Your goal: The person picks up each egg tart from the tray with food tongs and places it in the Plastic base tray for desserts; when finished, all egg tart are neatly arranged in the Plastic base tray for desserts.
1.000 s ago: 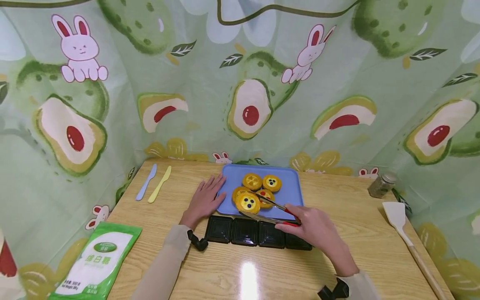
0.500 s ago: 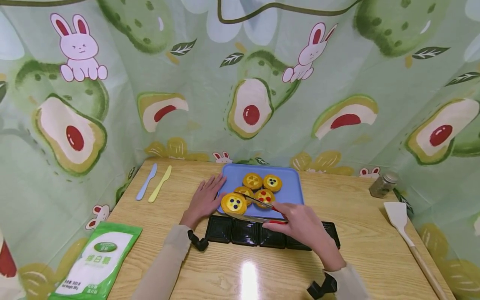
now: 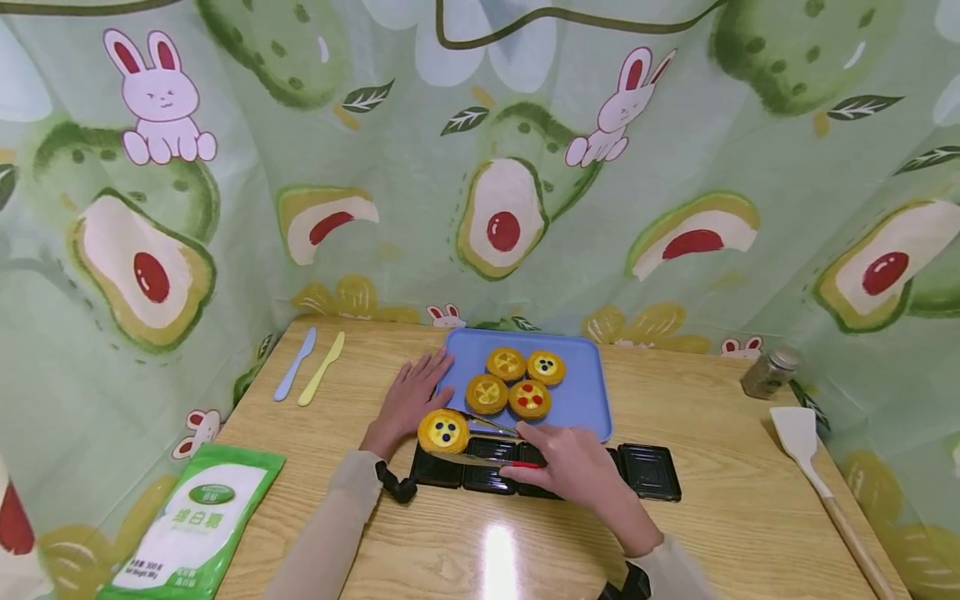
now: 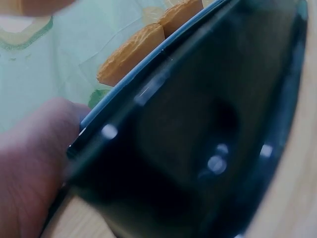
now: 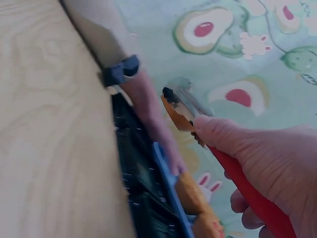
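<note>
Tart (image 3: 443, 432), three dark berries on top, sits raised between the tips of the tongs (image 3: 487, 461), above the left-most black box (image 3: 439, 476). From the right hand (image 3: 573, 462) it lies between 9 and 10 o'clock; that hand's fingers curl firmly round the red handles, thumb laid along one of them. From the left hand (image 3: 408, 396) it is just off the thumb side, between 4 and 5 o'clock; that hand lies palm down, fingers straight and slightly parted, gripping nothing, tips at the 9 o'clock edge of the blue tray (image 3: 581, 383). Four other tarts (image 3: 529, 400) rest on the tray, toward 2 o'clock from the held one. Two knives (image 3: 309, 367) lie at its 10 o'clock, a spatula (image 3: 813, 471) well off at 3.
</note>
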Demonstrator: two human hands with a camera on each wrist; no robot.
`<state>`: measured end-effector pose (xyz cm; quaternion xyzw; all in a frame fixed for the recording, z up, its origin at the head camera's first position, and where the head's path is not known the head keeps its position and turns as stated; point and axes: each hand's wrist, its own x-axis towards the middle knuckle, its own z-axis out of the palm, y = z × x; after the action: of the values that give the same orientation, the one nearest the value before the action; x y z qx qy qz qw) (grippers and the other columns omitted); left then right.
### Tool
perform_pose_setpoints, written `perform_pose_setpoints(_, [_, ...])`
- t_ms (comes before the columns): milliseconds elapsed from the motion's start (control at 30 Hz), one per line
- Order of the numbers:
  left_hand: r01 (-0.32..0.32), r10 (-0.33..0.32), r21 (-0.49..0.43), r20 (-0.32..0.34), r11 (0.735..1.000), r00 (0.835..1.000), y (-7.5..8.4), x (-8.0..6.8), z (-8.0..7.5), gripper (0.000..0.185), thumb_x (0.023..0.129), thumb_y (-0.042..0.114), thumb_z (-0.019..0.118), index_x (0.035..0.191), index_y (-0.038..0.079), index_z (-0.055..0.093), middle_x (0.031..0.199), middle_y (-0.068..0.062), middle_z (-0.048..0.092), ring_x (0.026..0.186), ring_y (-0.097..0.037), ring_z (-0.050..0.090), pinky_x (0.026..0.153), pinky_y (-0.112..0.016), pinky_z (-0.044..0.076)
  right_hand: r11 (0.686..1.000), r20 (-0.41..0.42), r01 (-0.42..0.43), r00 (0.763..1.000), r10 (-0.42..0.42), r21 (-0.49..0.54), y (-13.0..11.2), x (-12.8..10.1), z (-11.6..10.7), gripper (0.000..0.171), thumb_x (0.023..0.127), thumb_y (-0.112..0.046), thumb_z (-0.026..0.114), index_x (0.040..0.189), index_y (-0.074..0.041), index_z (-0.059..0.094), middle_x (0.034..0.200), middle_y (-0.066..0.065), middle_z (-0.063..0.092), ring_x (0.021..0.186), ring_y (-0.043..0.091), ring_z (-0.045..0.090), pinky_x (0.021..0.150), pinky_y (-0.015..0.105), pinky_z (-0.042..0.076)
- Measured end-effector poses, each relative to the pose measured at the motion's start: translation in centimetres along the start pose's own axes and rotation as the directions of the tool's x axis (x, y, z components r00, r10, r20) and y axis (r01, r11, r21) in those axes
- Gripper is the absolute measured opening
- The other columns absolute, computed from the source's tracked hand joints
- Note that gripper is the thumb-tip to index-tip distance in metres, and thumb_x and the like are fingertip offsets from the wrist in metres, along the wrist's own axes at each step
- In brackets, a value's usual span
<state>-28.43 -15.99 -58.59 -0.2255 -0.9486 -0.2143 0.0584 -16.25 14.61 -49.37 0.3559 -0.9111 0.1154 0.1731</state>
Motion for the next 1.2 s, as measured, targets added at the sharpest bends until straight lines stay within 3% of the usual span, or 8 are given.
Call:
perform_pose_setpoints(200, [0.021, -0.021, 0.017, -0.002, 1.000, 1.000, -0.2, 0.1, 0.4, 0.065, 0.110, 0.048, 0.042, 0.167, 0.019, 0.030, 0.174, -0.003, 0.022, 0.160, -0.033, 0.019, 0.126, -0.060, 0.011, 1.000, 0.076, -0.016, 0.997, 0.017, -0.013, -0.8, -0.1, 1.3, 0.057, 0.087, -0.068, 0.071, 0.112, -0.017, 0.075, 0.061, -0.009, 0.053, 0.043, 0.002, 0.034, 0.040, 0.019, 0.021])
perform_pose_setpoints(433, [0.048, -0.048, 0.031, 0.024, 0.998, 0.999, -0.1, 0.1, 0.3, 0.066, 0.110, 0.051, 0.039, 0.168, 0.023, 0.025, 0.175, 0.001, 0.018, 0.161, -0.029, 0.015, 0.127, -0.058, 0.010, 0.999, 0.100, -0.021, 0.995, 0.026, -0.042, -1.0, -0.2, 1.9, 0.056, 0.087, -0.073, 0.069, 0.107, -0.021, 0.075, 0.057, -0.014, 0.040, 0.042, 0.000, 0.026, 0.040, 0.020, 0.015])
perform_pose_setpoints(833, [0.052, -0.053, 0.031, 0.036, 0.998, 0.998, 0.0, 0.1, 0.1, 0.065, 0.111, 0.052, 0.037, 0.168, 0.024, 0.024, 0.175, 0.002, 0.017, 0.161, -0.029, 0.015, 0.128, -0.055, 0.009, 0.997, 0.105, -0.015, 0.994, 0.023, -0.076, -1.0, -0.3, 2.5, 0.063, 0.083, -0.077, 0.068, 0.109, -0.021, 0.076, 0.074, -0.010, 0.066, 0.048, 0.001, 0.035, 0.042, 0.020, 0.022])
perform_pose_setpoints(1200, [0.052, -0.053, 0.032, 0.030, 0.998, 0.998, 0.2, 0.1, 0.0, 0.066, 0.110, 0.051, 0.038, 0.168, 0.023, 0.025, 0.175, 0.001, 0.017, 0.161, -0.029, 0.015, 0.128, -0.056, 0.009, 0.997, 0.091, -0.020, 0.996, 0.027, -0.078, -1.0, -0.2, 2.0, 0.070, 0.079, -0.079, 0.072, 0.118, -0.022, 0.076, 0.071, -0.007, 0.068, 0.048, 0.001, 0.037, 0.041, 0.022, 0.022])
